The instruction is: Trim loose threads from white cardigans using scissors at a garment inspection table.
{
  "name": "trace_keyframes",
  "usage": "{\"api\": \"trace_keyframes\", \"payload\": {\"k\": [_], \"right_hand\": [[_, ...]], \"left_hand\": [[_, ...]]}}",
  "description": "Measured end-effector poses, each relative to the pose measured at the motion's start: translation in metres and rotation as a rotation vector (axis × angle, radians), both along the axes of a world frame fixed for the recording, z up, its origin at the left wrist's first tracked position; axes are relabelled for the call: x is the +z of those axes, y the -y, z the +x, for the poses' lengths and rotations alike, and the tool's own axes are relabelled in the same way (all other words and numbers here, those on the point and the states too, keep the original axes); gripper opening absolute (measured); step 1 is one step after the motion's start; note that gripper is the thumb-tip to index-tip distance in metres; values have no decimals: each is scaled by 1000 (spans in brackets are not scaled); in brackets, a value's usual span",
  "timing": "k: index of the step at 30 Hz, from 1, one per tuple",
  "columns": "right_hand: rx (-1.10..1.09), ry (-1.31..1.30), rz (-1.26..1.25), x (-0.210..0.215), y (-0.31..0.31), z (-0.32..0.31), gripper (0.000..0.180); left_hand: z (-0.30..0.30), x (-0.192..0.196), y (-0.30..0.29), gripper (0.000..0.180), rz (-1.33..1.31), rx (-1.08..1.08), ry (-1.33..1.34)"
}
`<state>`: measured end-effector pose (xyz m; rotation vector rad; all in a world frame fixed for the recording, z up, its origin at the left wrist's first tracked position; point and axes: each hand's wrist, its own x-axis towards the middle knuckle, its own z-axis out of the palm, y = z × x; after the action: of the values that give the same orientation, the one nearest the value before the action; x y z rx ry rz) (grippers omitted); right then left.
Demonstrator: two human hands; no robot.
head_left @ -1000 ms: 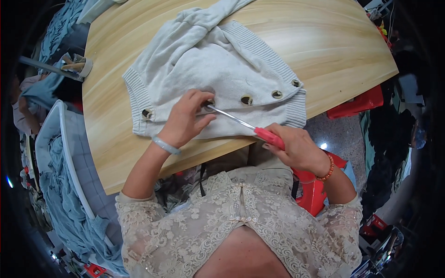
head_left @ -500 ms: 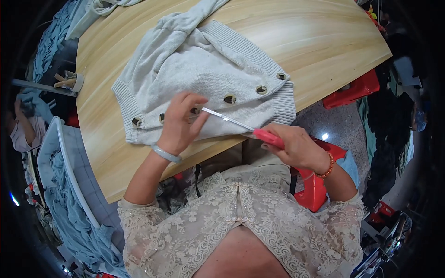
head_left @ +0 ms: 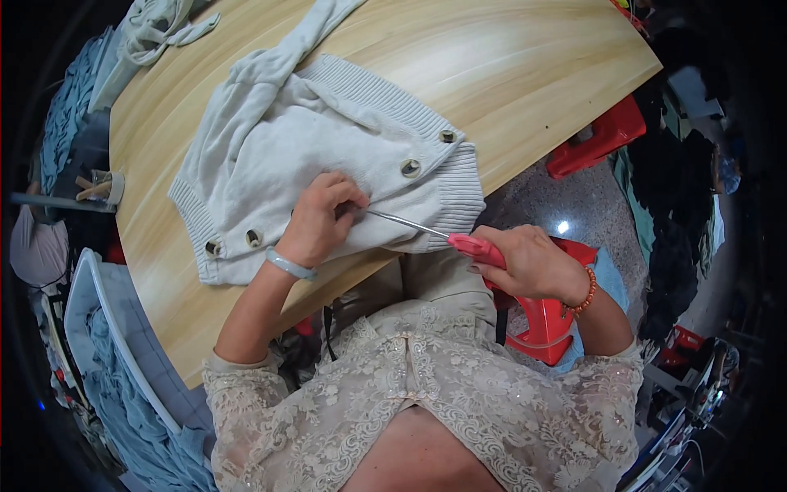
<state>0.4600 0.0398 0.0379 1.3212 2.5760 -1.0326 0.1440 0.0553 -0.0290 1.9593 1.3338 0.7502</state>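
A pale grey-white knitted cardigan [head_left: 328,148] lies on the wooden table with its buttoned front facing up. Dark-centred buttons run along that front; one button [head_left: 410,169] shows to the right of my left hand, another button [head_left: 253,238] to its left. My left hand [head_left: 320,220] is closed over the button row, thumb and fingers pinched together; whatever they grip is hidden. In my right hand [head_left: 529,258] is a pair of red-handled scissors [head_left: 410,225], the slim metal blades together and pointing left. Their tip reaches my left fingertips.
Another pale garment [head_left: 156,33] lies at the table's far left. A white tub [head_left: 123,320] of blue-grey clothes stands left of the table [head_left: 566,74], near a small holder [head_left: 111,189] of tools. On the right are red stools [head_left: 602,135] and dark clothing [head_left: 668,180].
The whole view has turned slightly. Both hands have moved rightward along the button row, and the scissors' tip now meets my left fingertips. The left fingers have closed from a looser pose.
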Motion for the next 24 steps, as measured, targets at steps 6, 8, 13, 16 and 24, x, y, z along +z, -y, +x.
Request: {"api": "trace_keyframes", "payload": {"k": [6,8,13,16,24], "right_hand": [[-130,-172,66,-2,-3,25,25],[-166,-164,77,0,-2,32,25],[-223,22,56,5,5,46,27],[-185,147,79,6,11,49,29],[-215,-208,70,-16,0,67,27]], "left_hand": [[41,24,-18,22,315,60,-77],[61,19,-34,28,73,72,33],[72,1,-54,27,-77,-8,-81],[75,5,-52,20,-125,-44,-72],[90,10,-73,22,-73,-77,-5]]}}
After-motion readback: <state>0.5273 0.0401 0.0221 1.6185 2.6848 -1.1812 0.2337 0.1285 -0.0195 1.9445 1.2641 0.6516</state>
